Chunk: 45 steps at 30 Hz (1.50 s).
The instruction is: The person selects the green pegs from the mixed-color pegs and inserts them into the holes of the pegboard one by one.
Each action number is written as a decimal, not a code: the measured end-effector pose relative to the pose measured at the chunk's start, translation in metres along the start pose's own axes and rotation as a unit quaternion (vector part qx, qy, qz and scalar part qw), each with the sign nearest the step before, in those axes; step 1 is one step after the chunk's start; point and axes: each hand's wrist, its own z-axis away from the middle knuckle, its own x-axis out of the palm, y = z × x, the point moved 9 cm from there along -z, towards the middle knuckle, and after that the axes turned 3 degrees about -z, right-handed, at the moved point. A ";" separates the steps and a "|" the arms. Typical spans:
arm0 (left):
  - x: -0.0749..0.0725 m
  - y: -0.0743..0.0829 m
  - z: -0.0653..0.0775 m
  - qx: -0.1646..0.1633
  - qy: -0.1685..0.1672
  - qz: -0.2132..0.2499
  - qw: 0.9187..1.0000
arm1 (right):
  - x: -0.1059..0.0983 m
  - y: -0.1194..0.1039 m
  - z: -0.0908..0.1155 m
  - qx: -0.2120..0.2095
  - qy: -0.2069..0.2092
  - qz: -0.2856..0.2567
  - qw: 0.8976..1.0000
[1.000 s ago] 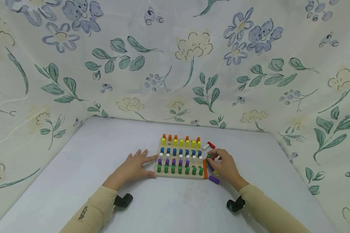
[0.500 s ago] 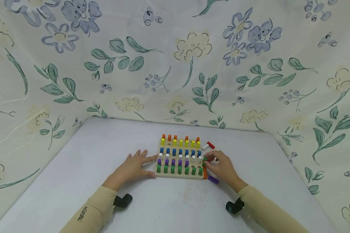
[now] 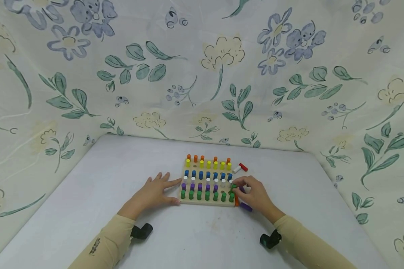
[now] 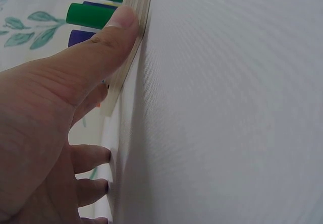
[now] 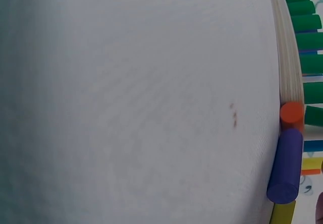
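A pale wooden pegboard (image 3: pixel 205 203) lies on the table with rows of upright pegs: orange, yellow, blue, white, purple and green. My left hand (image 3: pixel 156 192) is spread at its left side. In the left wrist view, the left thumb (image 4: pixel 108 37) rests against the board's edge beside the green pegs. My right hand (image 3: pixel 256 192) pinches a green peg (image 3: pixel 233 186) between thumb and forefinger above the board's right edge. The fingers partly hide that peg and the board's right end; the right wrist view shows little of the hand.
Loose pegs lie right of the board: a white peg (image 3: pixel 237 169), a red peg (image 3: pixel 243 166), a purple peg (image 3: pixel 245 207) and an orange peg (image 3: pixel 236 201) against the board. A yellow peg (image 5: pixel 282 214) shows in the right wrist view. Patterned cloth (image 3: pixel 202 74) stands behind the table.
My right hand has carried the green peg leftward, from among the loose pegs to over the board's right edge. The left hand keeps its place on the board.
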 end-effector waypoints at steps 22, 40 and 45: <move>-0.001 0.002 0.000 0.000 -0.002 0.003 1.000 | 0.010 0.002 0.001 0.027 -0.048 0.056 0.997; 0.000 0.003 -0.001 0.001 -0.003 0.003 1.000 | 0.003 0.006 0.005 0.043 -0.028 0.034 0.998; 0.000 0.003 -0.001 0.001 -0.001 0.004 1.000 | -0.001 0.016 0.007 0.090 -0.018 0.047 0.995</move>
